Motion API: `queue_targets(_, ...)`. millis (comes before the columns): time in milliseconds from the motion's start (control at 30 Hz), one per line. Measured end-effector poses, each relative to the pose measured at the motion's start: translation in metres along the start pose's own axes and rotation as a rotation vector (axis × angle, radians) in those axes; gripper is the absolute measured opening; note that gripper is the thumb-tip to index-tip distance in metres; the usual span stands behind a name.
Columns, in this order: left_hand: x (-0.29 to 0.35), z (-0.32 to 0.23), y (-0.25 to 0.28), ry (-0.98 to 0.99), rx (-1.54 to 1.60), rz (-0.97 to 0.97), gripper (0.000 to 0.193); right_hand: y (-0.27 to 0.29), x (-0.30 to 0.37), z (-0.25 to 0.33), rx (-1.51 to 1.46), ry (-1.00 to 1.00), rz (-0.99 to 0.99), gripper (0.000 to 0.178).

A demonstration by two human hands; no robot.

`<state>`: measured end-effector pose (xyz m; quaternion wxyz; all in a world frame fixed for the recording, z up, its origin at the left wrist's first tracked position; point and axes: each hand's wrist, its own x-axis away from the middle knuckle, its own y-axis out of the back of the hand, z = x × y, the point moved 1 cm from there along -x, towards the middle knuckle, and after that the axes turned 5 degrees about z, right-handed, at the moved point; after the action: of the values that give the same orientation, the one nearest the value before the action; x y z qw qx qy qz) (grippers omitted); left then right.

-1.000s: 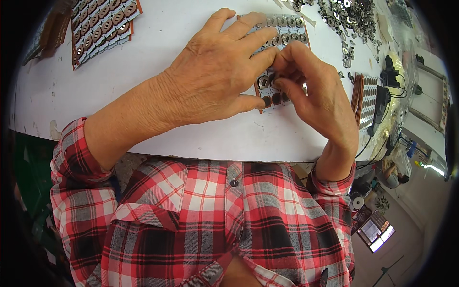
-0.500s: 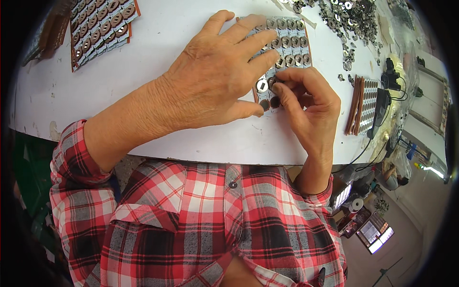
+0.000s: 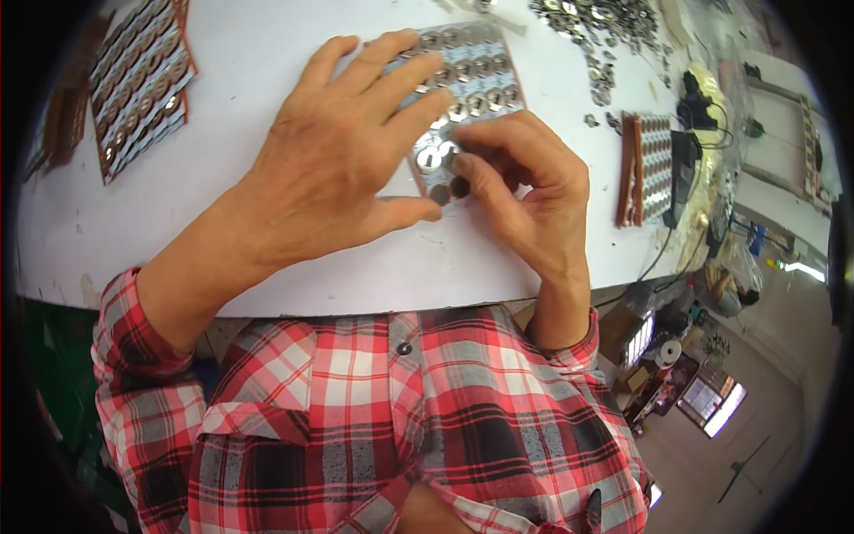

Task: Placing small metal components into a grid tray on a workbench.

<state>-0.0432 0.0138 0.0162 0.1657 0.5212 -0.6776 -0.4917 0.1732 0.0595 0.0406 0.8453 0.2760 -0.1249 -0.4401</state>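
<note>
A pale blue, brown-edged panel (image 3: pixel 463 52), seemingly a sheet of small circuit boards, lies on the white table under both hands. Rows of round silver metal pieces sit on its far part. My left hand (image 3: pixel 325 147) is spread open over the panel's left side, fingertips near its rows, thumb stretched toward the near corner. My right hand (image 3: pixel 534 173) pinches thumb and forefinger at a slotted metal disc (image 3: pixel 449 153) on the panel. Just left of it sits another slotted disc (image 3: pixel 429 159). Two dark round spots (image 3: pixel 440 193) show in the nearest row.
A heap of loose metal pieces (image 3: pixel 609 31) spreads over the far right. Stacked panels (image 3: pixel 654 169) stand at the right beside black cables and plugs (image 3: pixel 698 107). More panels with metal pieces (image 3: pixel 142 80) lie at the far left. The table's near edge (image 3: pixel 356 313) runs before my shirt.
The whole view has shifted, so the table things appear further left. A silver slotted disc now shows at my right fingertips, where a dark round spot was. My left hand stays spread over the panel.
</note>
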Motion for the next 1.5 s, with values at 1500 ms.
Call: queue_targets(1500,-0.002,-0.004,0.004,0.007,-0.051,0.002,0.084,0.019,-0.024,0.015,0.197,0.038,0.228,0.035)
